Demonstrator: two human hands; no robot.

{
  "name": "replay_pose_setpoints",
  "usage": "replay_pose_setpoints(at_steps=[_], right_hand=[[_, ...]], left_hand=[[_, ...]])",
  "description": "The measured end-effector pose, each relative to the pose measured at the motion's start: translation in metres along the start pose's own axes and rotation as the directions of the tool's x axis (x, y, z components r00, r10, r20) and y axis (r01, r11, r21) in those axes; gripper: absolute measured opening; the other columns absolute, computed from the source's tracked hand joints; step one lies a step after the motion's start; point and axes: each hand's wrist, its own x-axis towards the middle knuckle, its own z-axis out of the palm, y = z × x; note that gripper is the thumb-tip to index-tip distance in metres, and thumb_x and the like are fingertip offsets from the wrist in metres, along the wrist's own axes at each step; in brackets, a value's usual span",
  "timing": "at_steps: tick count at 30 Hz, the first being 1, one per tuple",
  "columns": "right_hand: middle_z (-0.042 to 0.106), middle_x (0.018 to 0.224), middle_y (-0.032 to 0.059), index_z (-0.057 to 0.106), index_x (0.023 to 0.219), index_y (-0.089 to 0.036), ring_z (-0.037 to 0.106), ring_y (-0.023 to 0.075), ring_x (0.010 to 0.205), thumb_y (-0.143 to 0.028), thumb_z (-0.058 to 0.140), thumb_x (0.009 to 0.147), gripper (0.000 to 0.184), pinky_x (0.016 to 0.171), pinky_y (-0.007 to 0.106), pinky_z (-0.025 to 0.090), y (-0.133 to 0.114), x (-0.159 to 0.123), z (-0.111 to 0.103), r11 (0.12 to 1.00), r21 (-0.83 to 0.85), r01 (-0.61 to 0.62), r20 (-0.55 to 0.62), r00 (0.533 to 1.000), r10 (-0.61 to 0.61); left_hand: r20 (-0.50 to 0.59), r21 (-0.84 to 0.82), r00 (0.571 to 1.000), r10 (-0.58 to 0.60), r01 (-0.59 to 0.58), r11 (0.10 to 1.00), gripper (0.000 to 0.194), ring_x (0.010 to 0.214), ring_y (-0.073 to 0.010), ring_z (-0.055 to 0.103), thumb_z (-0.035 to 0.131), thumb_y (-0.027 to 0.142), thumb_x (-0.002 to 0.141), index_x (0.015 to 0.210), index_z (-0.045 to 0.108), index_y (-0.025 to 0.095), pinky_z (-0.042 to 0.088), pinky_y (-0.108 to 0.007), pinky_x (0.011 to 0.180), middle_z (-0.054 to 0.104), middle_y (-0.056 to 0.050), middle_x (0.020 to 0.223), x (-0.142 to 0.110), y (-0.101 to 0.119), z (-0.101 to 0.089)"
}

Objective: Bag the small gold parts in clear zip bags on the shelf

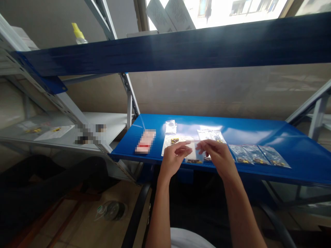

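Between my hands, above the front edge of the blue shelf (248, 131), hangs a small clear zip bag (194, 155) with brown and yellow capsules at its bottom. My left hand (173, 156) pinches the bag's upper left side. At its upper right, my right hand (216, 154) has its fingers closed on the bag. Behind my left hand lies a white paper (167, 141) with loose capsules (174, 140) on it. More filled bags lie partly hidden behind my right hand, and a row of filled bags (254, 155) stretches away to its right.
A stack of small clear bags (171, 127) lies behind the paper. A blurred pink and red item (146, 141) is to the left. A blue beam (165, 51) crosses overhead. On the adjoining grey shelf (116, 120) are papers with capsules. A clear bottle (111, 210) is on the floor.
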Motion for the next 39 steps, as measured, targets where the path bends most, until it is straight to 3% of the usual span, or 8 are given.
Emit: replay_pose_setpoints(at_steps=[6,11,16,19,22,28,34,39], right_hand=[[0.078,0.100,0.0085,0.066,0.122,-0.024,0.074,0.0265,0.090,-0.054,0.069,0.091,0.043,0.070,0.035,0.057,0.016,-0.008,-0.020,0.993,0.061,-0.099,0.104,0.990,0.092],[0.076,0.077,0.0050,0.065,0.101,-0.021,0.072,0.0235,0.072,-0.052,0.074,0.085,0.035,0.067,0.035,0.057,0.026,-0.008,-0.037,0.991,-0.004,-0.133,0.044,0.990,0.133],[0.077,0.082,0.0076,0.066,0.100,-0.020,0.073,0.0253,0.072,-0.049,0.073,0.084,0.034,0.061,0.034,0.055,0.042,0.017,-0.088,0.973,-0.200,-0.111,-0.073,0.992,0.098],[0.076,0.076,0.0072,0.068,0.093,-0.019,0.072,0.0248,0.066,-0.046,0.074,0.080,0.030,0.060,0.034,0.052,0.062,0.044,-0.130,0.891,-0.429,-0.146,-0.193,0.979,0.068],[0.074,0.067,0.0059,0.068,0.081,-0.019,0.071,0.0243,0.066,-0.040,0.071,0.078,0.021,0.064,0.033,0.050,0.089,0.069,-0.166,0.801,-0.565,-0.199,-0.203,0.974,0.098],[0.077,0.077,0.0102,0.073,0.088,-0.014,0.074,0.0259,0.078,-0.031,0.072,0.076,0.021,0.073,0.031,0.050,0.140,0.091,-0.192,0.613,-0.711,-0.345,-0.281,0.938,0.201],[0.077,0.094,0.0180,0.074,0.106,-0.006,0.071,0.0325,0.094,-0.033,0.069,0.082,0.037,0.083,0.035,0.049,0.163,0.086,-0.186,0.500,-0.785,-0.367,-0.326,0.930,0.170],[0.072,0.108,0.0230,0.071,0.112,-0.005,0.066,0.0326,0.103,-0.026,0.055,0.091,0.034,0.090,0.040,0.049,0.152,0.085,-0.163,0.557,-0.803,-0.214,-0.292,0.955,-0.054]], left_hand=[[-0.055,-0.128,0.998,-0.022,0.015,0.992,0.027,0.075,-0.0217,0.075,0.072,0.044,0.090,0.098,0.079,0.019,0.061,-0.034,0.075,0.078,-0.007,0.085,0.007,-0.013,0.026],[0.011,-0.094,0.997,-0.073,0.074,0.993,0.036,0.081,-0.0208,0.075,0.071,0.047,0.090,0.116,0.075,0.021,0.059,-0.029,0.068,0.077,-0.008,0.098,0.020,-0.022,0.049],[0.048,0.061,0.999,0.014,-0.017,0.998,0.040,0.084,-0.0201,0.073,0.076,0.041,0.088,0.120,0.070,0.019,0.057,-0.027,0.068,0.074,-0.009,0.098,0.069,-0.033,0.094],[0.073,0.195,0.997,0.014,-0.028,0.980,0.033,0.079,-0.0189,0.073,0.071,0.025,0.090,0.121,0.066,0.016,0.056,-0.028,0.071,0.076,-0.009,0.092,0.114,-0.042,0.133],[0.087,0.405,0.996,-0.008,-0.028,0.914,0.040,0.081,-0.0211,0.073,0.074,0.018,0.085,0.122,0.060,0.013,0.054,-0.029,0.074,0.076,-0.011,0.090,0.150,-0.051,0.173],[0.116,0.569,0.993,-0.014,-0.055,0.820,0.051,0.097,-0.0291,0.072,0.073,0.011,0.084,0.131,0.050,0.009,0.052,-0.034,0.080,0.073,-0.020,0.102,0.168,-0.066,0.222],[0.142,0.673,0.989,0.031,-0.119,0.730,0.030,0.111,-0.0282,0.066,0.064,0.019,0.094,0.123,0.058,0.016,0.052,-0.034,0.086,0.065,-0.017,0.122,0.157,-0.065,0.217],[0.092,0.723,0.995,0.045,-0.098,0.683,0.021,0.100,-0.0199,0.067,0.057,0.022,0.097,0.117,0.064,0.022,0.052,-0.027,0.078,0.066,-0.008,0.118,0.143,-0.061,0.153]])
